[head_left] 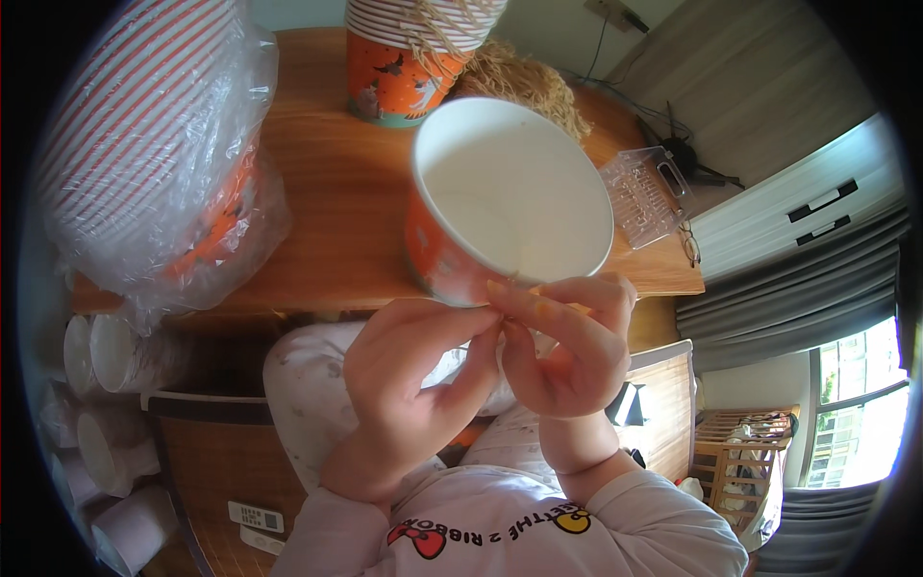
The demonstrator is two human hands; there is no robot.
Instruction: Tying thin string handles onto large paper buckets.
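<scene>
My left hand (423, 370) and my right hand (572, 346) meet at the near side of a large round paper bucket (437, 255). Thumb and fingertips are pinched together on both hands; whatever sits between them is too small to make out. The bucket is white inside and orange outside, tilted with its mouth facing me, close to the table's front edge. Behind it, a stack of orange printed buckets (385, 82) has strands of tan twine hanging over it. A loose heap of that twine (534, 87) lies to the stack's right.
A tall stack of buckets in clear plastic wrap (144, 154) occupies the left of the wooden table (332, 192). A clear plastic case (642, 202) and eyeglasses (690, 245) are at the right. Several white buckets (111, 452) lie lower left, near a remote control (255, 516).
</scene>
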